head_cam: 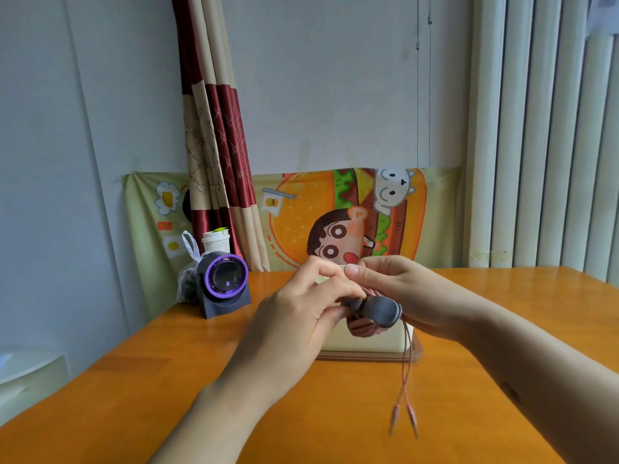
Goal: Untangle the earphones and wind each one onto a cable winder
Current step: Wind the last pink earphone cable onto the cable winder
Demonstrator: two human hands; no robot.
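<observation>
On the far left of the counter (201,380) stand a dark fan with a purple ring (224,279), a knotted plastic bag (187,283) just beside it and a lidded cup (216,241) behind.

Your left hand (298,309) is raised over the middle of the counter. Its grip is together: the fingers are curled and the thumb and fingertips are pinched on the left end of the grey cable winder (382,309). Whether they also catch a strand there cannot be told.

The winder is held in the air between both hands, in front of a cream box (368,343) on a brown base. Its long axis runs across the view, with the right end slightly lower. Turns of the pink earphone cable (406,370) show above and below the grey body.

Your right hand (402,289) has its grip clamped on the winder. The fingers wrap round its far side, and the thumb lies on top, pointing left toward your other hand.

From the winder's right end two pink strands hang almost straight down, side by side. They end in two slim tips that splay slightly apart low over the counter. The tips are blurred, and you cannot tell whether they touch the wood.
</observation>
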